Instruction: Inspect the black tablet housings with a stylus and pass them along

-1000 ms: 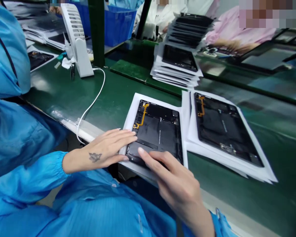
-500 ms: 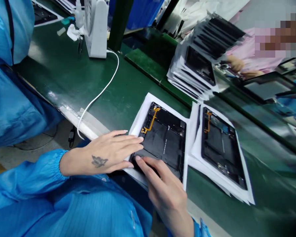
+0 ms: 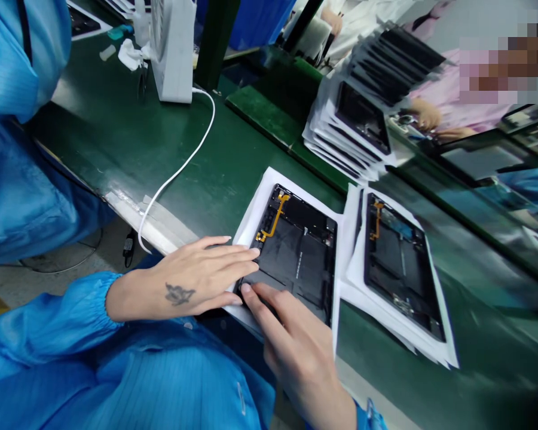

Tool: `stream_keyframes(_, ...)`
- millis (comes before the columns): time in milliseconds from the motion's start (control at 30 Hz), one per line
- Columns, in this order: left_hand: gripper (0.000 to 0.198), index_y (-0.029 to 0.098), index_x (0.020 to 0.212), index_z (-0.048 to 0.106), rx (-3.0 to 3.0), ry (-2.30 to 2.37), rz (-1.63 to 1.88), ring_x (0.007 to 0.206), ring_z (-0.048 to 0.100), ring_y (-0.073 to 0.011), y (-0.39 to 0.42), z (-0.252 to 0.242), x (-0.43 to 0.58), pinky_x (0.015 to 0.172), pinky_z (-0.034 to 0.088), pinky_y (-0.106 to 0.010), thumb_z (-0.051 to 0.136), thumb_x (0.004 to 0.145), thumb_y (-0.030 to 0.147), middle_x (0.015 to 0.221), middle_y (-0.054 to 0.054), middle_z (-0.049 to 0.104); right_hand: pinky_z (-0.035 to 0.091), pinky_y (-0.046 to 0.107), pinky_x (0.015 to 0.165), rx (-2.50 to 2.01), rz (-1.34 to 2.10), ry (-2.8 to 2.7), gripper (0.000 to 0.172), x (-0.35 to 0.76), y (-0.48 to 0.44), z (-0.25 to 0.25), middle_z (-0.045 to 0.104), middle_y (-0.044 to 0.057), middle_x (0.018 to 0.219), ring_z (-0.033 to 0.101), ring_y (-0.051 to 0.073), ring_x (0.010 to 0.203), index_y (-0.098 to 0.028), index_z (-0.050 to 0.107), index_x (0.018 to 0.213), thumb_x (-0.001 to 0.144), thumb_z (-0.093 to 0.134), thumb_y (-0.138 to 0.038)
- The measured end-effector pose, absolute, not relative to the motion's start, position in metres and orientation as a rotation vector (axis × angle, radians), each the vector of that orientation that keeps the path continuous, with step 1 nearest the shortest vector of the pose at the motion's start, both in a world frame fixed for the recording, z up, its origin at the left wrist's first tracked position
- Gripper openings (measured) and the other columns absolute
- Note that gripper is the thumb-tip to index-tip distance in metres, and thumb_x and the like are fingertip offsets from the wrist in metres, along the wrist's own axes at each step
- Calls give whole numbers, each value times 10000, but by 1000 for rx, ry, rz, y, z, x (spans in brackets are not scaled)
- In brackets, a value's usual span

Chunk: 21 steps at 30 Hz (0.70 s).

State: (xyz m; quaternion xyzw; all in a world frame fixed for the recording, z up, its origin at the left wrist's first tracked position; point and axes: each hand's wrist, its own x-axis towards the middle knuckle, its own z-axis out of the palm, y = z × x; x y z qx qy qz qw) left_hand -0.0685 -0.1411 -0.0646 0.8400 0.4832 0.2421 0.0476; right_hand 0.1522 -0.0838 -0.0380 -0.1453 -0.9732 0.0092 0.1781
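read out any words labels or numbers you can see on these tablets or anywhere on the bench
Black panel of the nearer tablet: a line of small white print, too small to read.
Black panel of the farther tablet: a thin line of pale marks, too blurred to read.
No other text can be made out.

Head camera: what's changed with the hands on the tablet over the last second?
The right hand has slid its fingertips along the near edge of the tablet, toward the corner by the left hand. The camera view has also turned, swinging the whole scene. Nothing was picked up or let go. The left hand stayed flat at the tablet's edge; the second tablet and the stack of tablets stayed put.
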Motion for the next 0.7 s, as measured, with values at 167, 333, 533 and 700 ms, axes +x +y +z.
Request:
stream_keyframes(167,446,83,1416,508,2551,1419,734,1425,480,-214,-140,-63,-71,1188,368,-404,397,1088,364,1501,-129,536,391,313,561,-307,-226,-2842,289,143,-84,-25,748,107,966,551,156,658,-125,695,966,1033,415,-107)
stream_keyframes(333,440,90,1433,491,2555,1362,725,1428,478,-212,-139,-58,-77,1190,367,-390,404,1086,346,1510,-137,523,396,303,567,-235,-140,-2880,366,141,-76,-20,714,82,898,556,158,688,-126,689,997,1061,328,-118)
stream_keyframes(533,435,106,1437,490,2526,1391,722,1423,483,-219,-139,-59,-75,1186,373,-395,419,1081,345,1524,-120,511,375,321,564,-236,-200,-2845,402,137,-81,-18,696,80,852,522,173,666,-154,665,826,1038,332,-82)
stream_keyframes(700,428,86,1420,492,2590,1367,704,1419,487,-240,-139,-63,-75,1164,399,-419,426,1077,333,1510,-149,520,334,341,534,-264,-218,-2835,408,133,-76,-21,710,55,814,517,181,642,-187,656,795,1041,341,-109)
